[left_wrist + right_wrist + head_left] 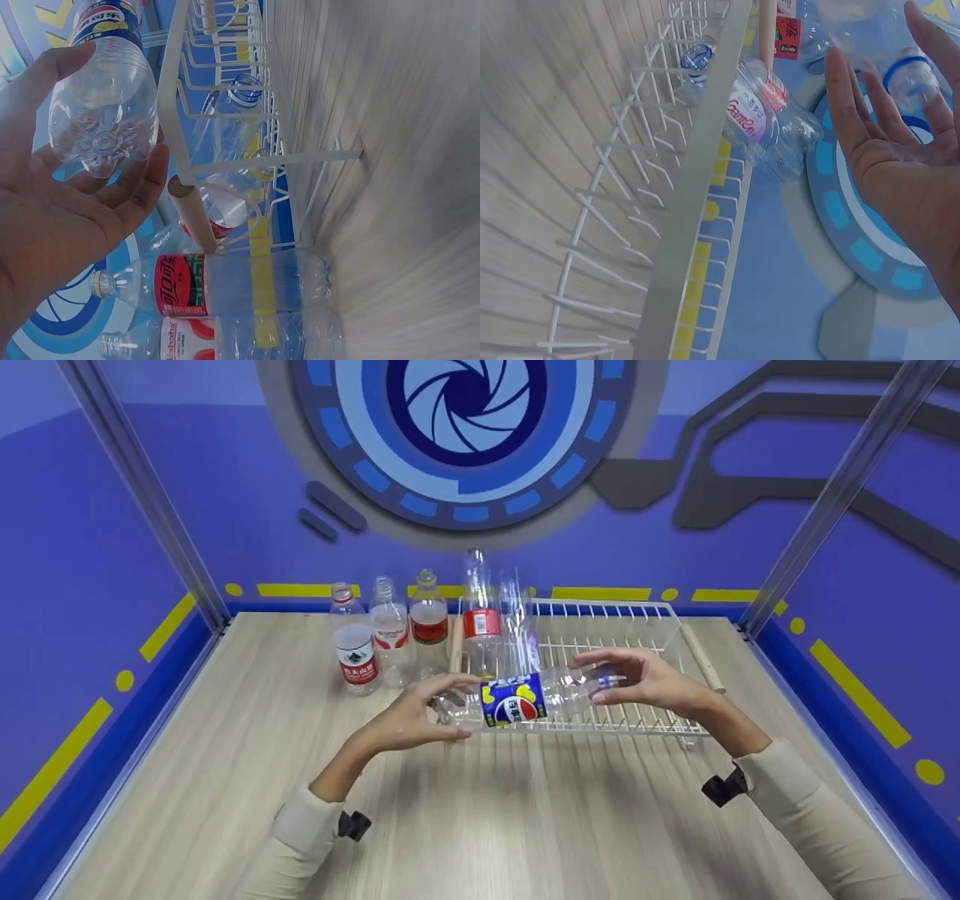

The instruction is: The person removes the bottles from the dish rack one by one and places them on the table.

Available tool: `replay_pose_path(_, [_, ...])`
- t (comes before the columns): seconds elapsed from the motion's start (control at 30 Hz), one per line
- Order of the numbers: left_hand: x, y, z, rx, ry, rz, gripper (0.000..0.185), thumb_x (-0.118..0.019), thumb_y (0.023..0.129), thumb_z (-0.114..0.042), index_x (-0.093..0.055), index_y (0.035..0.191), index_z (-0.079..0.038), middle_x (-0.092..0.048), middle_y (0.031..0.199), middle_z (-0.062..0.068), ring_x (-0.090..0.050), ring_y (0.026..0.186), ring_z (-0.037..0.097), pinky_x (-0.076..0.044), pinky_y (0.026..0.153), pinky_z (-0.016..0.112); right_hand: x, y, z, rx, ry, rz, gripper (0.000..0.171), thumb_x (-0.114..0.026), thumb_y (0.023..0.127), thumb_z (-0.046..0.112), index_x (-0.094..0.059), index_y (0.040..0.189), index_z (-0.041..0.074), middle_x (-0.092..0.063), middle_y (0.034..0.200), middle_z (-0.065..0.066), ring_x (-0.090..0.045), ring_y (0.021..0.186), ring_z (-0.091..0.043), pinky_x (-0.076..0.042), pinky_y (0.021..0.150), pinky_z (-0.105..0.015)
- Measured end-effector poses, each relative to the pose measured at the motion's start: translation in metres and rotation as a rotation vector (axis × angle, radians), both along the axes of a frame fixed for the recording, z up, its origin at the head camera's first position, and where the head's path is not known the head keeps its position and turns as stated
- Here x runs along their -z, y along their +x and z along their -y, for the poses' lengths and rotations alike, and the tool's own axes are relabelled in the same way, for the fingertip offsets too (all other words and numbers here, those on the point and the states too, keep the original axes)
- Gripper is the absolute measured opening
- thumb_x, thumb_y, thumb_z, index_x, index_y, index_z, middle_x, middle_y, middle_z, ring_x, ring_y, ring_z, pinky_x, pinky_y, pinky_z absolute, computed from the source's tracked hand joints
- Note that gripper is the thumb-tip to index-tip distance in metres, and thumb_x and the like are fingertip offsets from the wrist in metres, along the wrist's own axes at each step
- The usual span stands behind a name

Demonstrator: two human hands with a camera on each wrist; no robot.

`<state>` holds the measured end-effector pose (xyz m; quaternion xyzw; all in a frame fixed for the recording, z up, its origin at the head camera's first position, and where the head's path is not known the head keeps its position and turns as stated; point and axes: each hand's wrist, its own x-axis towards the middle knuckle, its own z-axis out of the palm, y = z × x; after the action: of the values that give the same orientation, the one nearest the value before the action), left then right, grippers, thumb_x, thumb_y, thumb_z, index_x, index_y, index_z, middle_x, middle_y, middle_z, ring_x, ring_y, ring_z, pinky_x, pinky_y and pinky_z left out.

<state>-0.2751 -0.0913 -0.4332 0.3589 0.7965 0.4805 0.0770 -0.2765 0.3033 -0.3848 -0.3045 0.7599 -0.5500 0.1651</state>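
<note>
The table point(450, 825) carries 1 white wire rack point(691, 195), and above the near edge of this rack the Pepsi bottle point(566, 692) is held in the air. The most important relation seems to be of direction: this bottle lies with its long axis from left to right, almost level, while the 2 bottles inside the rack slant with their necks down. It is between the 2 hands, so neither hand is far from it. The left hand point(409, 718) holds the bottom end, with the thumb on the near side and the fingers on the far side. The right hand point(651, 684) has its fingers and thumb curved around the neck end; how firmly it presses, the pictures do not tell. The right hand is over the rack, and the left hand is nearer to the standing bottles.

By count, there is 1 rack with 2 wooden handles point(703, 658). Bottles are 6: 1 in the hands, 2 in the rack, 3 upright on the table to the left of the rack. In the rack are 1 red-labelled bottle point(481, 622) and, at its right, 1 pale-labelled bottle point(746, 116). The smallest detail is 1 blue ring point(606, 682) on the neck of the held bottle.
</note>
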Motion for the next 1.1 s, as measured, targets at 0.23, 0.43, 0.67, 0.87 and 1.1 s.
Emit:
replay_pose_path(0.23, [0.006,-0.001,0.020,-0.028,0.039,0.064,0.065,-0.081,0.088,-0.024,-0.053,0.146,-0.020,-0.064,0.137,0.008,-0.060,0.125,0.034,-0.050,0.104,0.056,-0.003,-0.002,-0.023,0.038,-0.015,-0.004,0.062,-0.070,0.092,-0.003,-0.045,0.148,-0.004,-0.061,0.144,-0.009,-0.065,0.125,-0.023,-0.058,0.097,-0.032])
replay_pose_path(0.43, [0.015,-0.001,0.045,-0.087,0.107,0.207,0.065,-0.078,0.091,-0.024,-0.048,0.149,-0.022,-0.058,0.143,0.010,-0.055,0.130,0.035,-0.046,0.108,0.051,-0.001,-0.012,-0.059,0.088,0.008,0.002,0.057,-0.065,0.095,-0.004,-0.044,0.148,-0.006,-0.065,0.137,0.001,-0.067,0.121,-0.016,-0.058,0.096,-0.032])
replay_pose_path(0.67, [0.021,0.001,0.073,-0.130,0.233,0.265,0.061,-0.078,0.089,-0.012,-0.048,0.142,-0.010,-0.050,0.143,0.014,-0.051,0.133,0.035,-0.045,0.111,0.052,-0.003,-0.027,-0.107,0.171,0.046,-0.010,0.049,-0.058,0.101,-0.001,-0.047,0.148,-0.002,-0.067,0.134,0.002,-0.070,0.115,-0.012,-0.059,0.093,-0.030])
replay_pose_path(0.87, [0.028,0.003,0.089,-0.151,0.319,0.340,0.057,-0.075,0.090,-0.007,-0.044,0.137,-0.008,-0.046,0.143,0.011,-0.054,0.129,0.027,-0.056,0.099,0.038,0.005,-0.031,-0.135,0.289,0.093,-0.034,0.043,-0.057,0.103,0.005,-0.051,0.146,0.001,-0.068,0.127,0.008,-0.071,0.109,-0.007,-0.060,0.088,-0.027])
replay_pose_path(1.1, [0.037,0.005,0.103,-0.246,0.450,0.409,0.051,-0.066,0.095,-0.006,-0.044,0.139,-0.017,-0.045,0.153,0.003,-0.042,0.143,0.024,-0.050,0.103,0.034,0.017,-0.032,-0.155,0.393,0.087,-0.048,0.040,-0.059,0.103,0.006,-0.055,0.142,-0.001,-0.072,0.118,0.012,-0.073,0.100,-0.006,-0.061,0.084,-0.027])
